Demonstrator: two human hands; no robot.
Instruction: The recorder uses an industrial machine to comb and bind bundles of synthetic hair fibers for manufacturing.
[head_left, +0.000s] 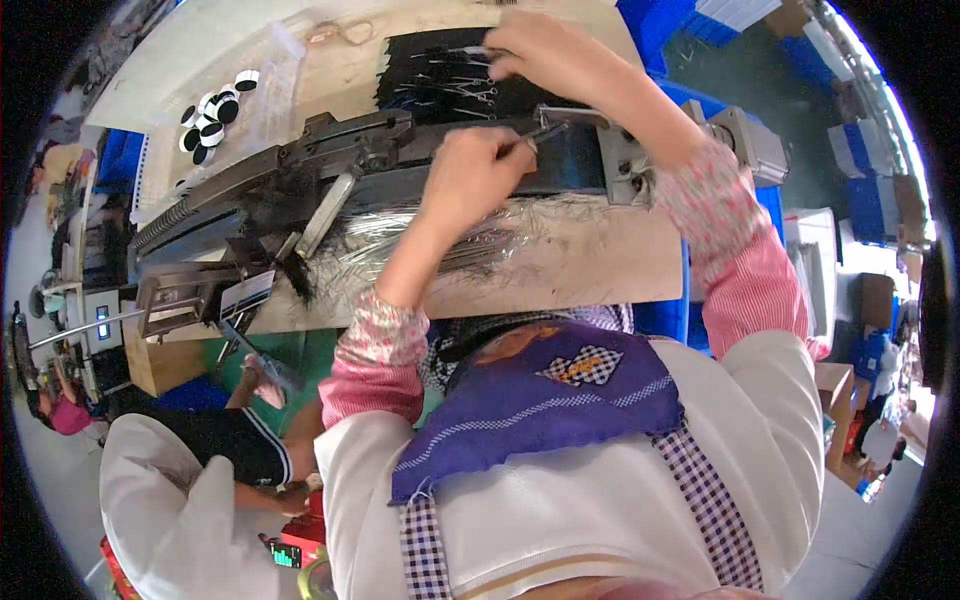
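Observation:
My left hand (472, 172) is closed at the front edge of a long dark metal bench machine (575, 165). Its thumb and fingers pinch something small and dark that I cannot make out. My right hand (548, 52) reaches over a black cloth (400, 70) at the back, slightly blurred, with thumb and forefinger apart. Several thin silver metal pieces (465, 90) with looped ends lie on that cloth, close below the right fingertips. In front of the machine, many fine silver wire-like pieces (440, 245) are strewn over the wooden table (610, 250).
A clear plastic crate (165, 165) holding several black-and-white round pieces (210, 125) stands at the back left. A grey motor-like block (750, 145) adjoins the machine's right end. Another person (180, 500) sits at the lower left. Blue bins (660, 25) stand at the back right.

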